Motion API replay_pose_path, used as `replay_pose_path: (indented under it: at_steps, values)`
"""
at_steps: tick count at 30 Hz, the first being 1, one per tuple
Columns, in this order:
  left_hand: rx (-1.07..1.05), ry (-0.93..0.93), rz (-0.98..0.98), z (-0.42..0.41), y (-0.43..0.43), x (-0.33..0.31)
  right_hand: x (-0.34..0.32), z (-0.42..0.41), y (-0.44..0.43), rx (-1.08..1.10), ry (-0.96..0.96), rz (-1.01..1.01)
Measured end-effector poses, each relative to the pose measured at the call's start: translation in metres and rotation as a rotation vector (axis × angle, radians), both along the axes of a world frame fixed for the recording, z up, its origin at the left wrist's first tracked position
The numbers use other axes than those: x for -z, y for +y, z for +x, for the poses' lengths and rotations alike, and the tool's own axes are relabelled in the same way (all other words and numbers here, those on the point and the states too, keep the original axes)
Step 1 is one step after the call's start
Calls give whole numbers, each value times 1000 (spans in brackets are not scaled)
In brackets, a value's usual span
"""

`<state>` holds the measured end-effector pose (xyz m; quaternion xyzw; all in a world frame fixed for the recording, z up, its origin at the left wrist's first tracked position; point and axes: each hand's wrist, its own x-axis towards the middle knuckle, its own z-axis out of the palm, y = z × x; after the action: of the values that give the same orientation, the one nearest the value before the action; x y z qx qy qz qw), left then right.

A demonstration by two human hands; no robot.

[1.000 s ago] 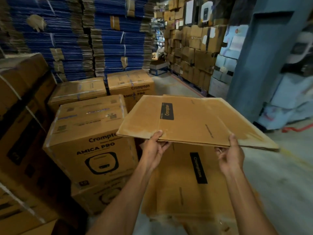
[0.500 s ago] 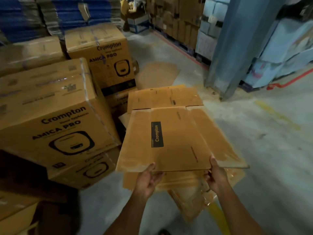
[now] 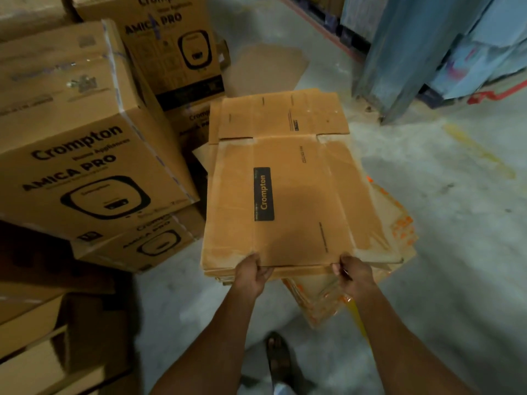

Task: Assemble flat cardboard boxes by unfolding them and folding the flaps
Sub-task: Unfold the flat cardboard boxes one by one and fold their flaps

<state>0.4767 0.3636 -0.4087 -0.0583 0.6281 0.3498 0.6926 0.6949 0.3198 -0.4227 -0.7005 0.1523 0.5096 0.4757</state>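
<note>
I'm seeing taped cartons (image 3: pixel 85 143) sitting stacked at left, contents hidden, flat box (image 3: pixel 288 195) lying over a pile (image 3: pixel 279 115) on the floor (image 3: pixel 456 223), left hand (image 3: pixel 251 276) and right hand (image 3: pixel 355 276) reaching forward, fingers pinching its near edge

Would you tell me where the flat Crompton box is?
The flat Crompton box is central in the head view, near edge gripped by left hand and right hand, right of the AMICA PRO carton.
</note>
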Motion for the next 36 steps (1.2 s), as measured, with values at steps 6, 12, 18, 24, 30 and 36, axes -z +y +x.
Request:
replay_pose_path:
  at_steps: [6, 12, 18, 24, 30, 36]
  values:
    - [30, -74, -41, -6, -1, -4, 10, -3, -2, -54, 45, -28]
    - [-4, -75, -13, -15, 2, -21, -12, -19, -5, -51, 77, -14]
    - [43, -43, 76, -33, 7, -44, -39, -38, 14, -45, 126, 181]
    - [-14, 3, 187, -71, 16, -94, -78, -75, 43, -312, 34, 276]
    - [-14, 68, 353, -138, 35, -154, -143, -133, 80, -498, -52, 408]
    - [237, 593, 600, -217, 39, -210, -200, -210, 113, -682, -206, 499]
